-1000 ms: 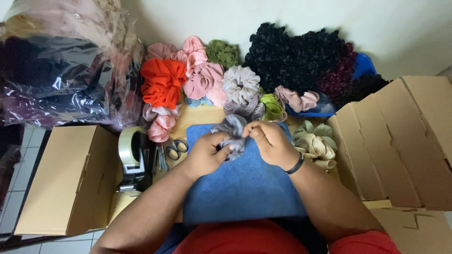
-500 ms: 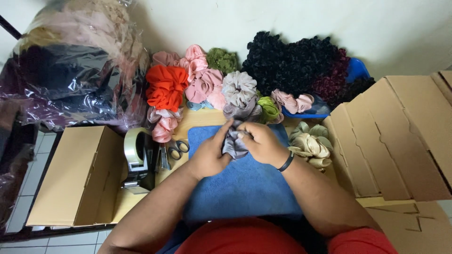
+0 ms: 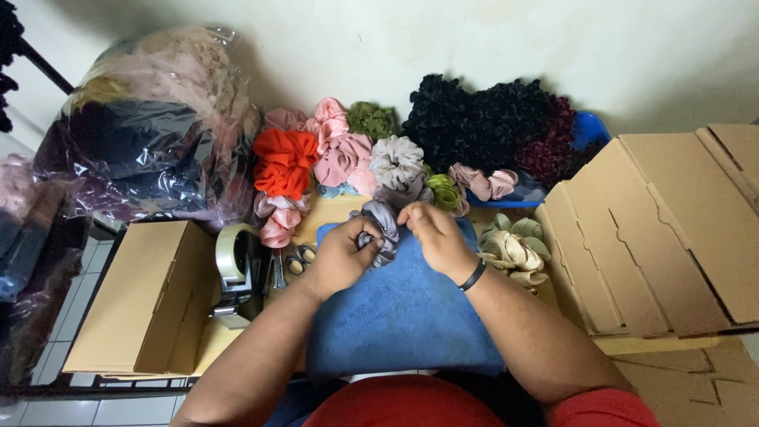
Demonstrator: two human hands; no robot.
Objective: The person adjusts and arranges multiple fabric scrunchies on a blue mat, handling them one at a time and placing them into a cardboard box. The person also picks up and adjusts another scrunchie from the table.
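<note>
Two hazards are judged, largest first. Flat cardboard boxes [image 3: 664,229] are stacked at three o'clock and could be nudged off the desk [image 3: 332,209] by an elbow. Smaller: the grey scrunchie [image 3: 379,229], pinched closed between the left hand [image 3: 340,257] and right hand [image 3: 435,237] over the blue towel [image 3: 403,316] at centre, could be slipped or snagged.

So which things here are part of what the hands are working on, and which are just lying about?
In hand: grey scrunchie, held by left hand and right hand, over blue towel.

Lying about: tape dispenser, scissors, orange scrunchie, cardboard box.
</note>
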